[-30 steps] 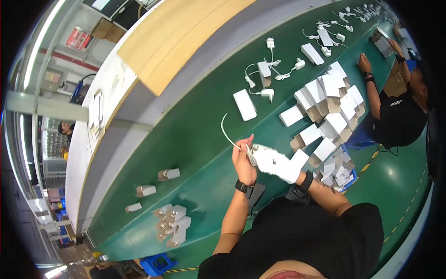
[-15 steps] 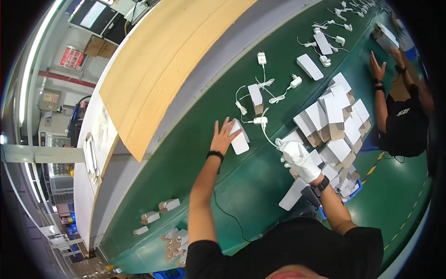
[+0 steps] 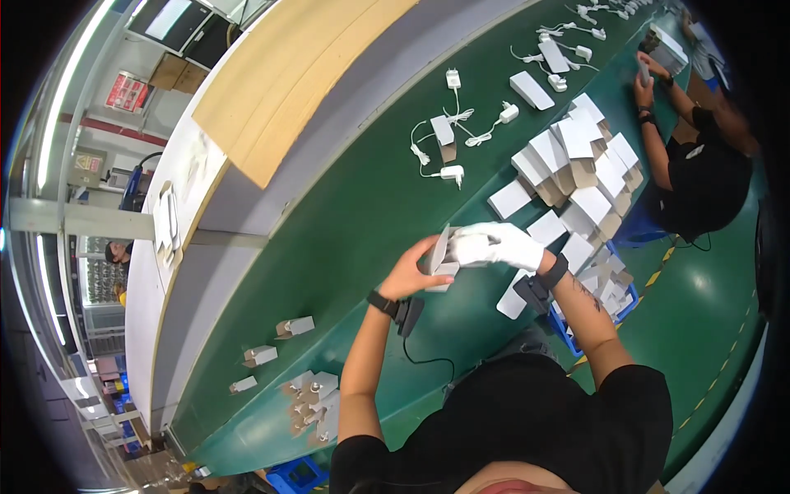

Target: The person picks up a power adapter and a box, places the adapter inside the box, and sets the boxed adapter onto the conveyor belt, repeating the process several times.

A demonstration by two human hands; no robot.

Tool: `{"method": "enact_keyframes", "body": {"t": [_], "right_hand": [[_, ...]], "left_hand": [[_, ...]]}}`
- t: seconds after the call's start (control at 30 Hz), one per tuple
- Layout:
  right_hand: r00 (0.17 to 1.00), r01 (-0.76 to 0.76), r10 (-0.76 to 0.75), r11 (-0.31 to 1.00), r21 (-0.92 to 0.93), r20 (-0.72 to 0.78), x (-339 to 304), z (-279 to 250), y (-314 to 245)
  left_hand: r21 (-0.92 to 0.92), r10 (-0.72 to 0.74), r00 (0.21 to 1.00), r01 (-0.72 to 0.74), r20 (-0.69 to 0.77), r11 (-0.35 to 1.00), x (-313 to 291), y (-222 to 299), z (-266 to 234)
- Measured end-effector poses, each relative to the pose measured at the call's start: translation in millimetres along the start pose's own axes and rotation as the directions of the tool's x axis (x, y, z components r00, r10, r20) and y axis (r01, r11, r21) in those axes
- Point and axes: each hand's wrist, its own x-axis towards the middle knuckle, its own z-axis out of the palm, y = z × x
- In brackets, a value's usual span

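Observation:
My bare left hand (image 3: 410, 273) is wrapped round a small white box (image 3: 439, 262), which is held tilted above the green table with its flaps up. At the box's open side, my right hand (image 3: 497, 245), in a white glove, has its fingers curled together. Whatever lies between those fingers is hidden by the glove and the box. Beyond the hands, a white plug charger (image 3: 452, 172) rests beside another white box (image 3: 443, 130) and coiled white cables.
A heap of white boxes (image 3: 569, 152) is piled to my right, above a blue crate (image 3: 629, 301) of boxes. Several opened boxes (image 3: 295, 327) stand at the left. A co-worker (image 3: 704, 185) sits at the right. A yellowish board (image 3: 288, 90) borders the table's far side.
My left hand has lifted the white box off the table and closed round it. My gloved right hand has moved left, up against the box. The view has shifted somewhat.

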Motion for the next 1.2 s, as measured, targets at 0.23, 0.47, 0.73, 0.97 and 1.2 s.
{"method": "enact_keyframes", "body": {"t": [0.23, 0.47, 0.73, 0.97, 1.2], "right_hand": [[0.949, 0.301, -0.107, 0.029, -0.953, 0.297, -27.3, 100.3, -7.9], [0.948, 0.310, 0.042, 0.089, -0.947, 0.314, -4.3, 113.9, 30.9], [0.823, 0.188, -0.515, -0.151, -0.970, 0.240, 111.8, 19.8, 53.0], [0.928, 0.304, -0.001, -0.572, -0.762, 0.372, 220.4, -70.3, 86.0], [0.822, 0.569, 0.310, -0.501, -0.652, 0.479, 230.3, -51.5, 90.3]], "left_hand": [[0.334, 0.147, 0.979, -0.093, -0.140, 0.938, -84.7, -21.4, 42.9], [0.343, 0.237, 0.945, -0.150, -0.227, 0.927, -89.9, -53.2, 43.0], [0.330, 0.294, 0.662, -0.074, -0.689, 0.941, -86.4, -128.5, -79.0], [0.288, 0.181, 0.520, 0.131, -0.835, 0.949, -140.1, -255.3, -198.2], [0.050, 0.040, 0.100, 0.094, -0.994, 0.994, -149.6, -153.0, -78.5]]}}
